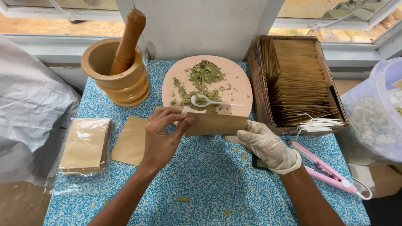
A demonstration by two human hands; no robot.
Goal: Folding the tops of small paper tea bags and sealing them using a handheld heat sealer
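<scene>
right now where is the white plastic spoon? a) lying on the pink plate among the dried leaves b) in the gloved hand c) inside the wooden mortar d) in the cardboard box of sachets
a: the white spoon lies on the pink plate with its bowl in the dried leaves; neither hand touches it, as the left hand and the gloved right hand hold a brown paper sachet.

Brown paper pouch (215,124); white glove (268,146); blue speckled tabletop (209,184); pink plate (240,90).
</scene>
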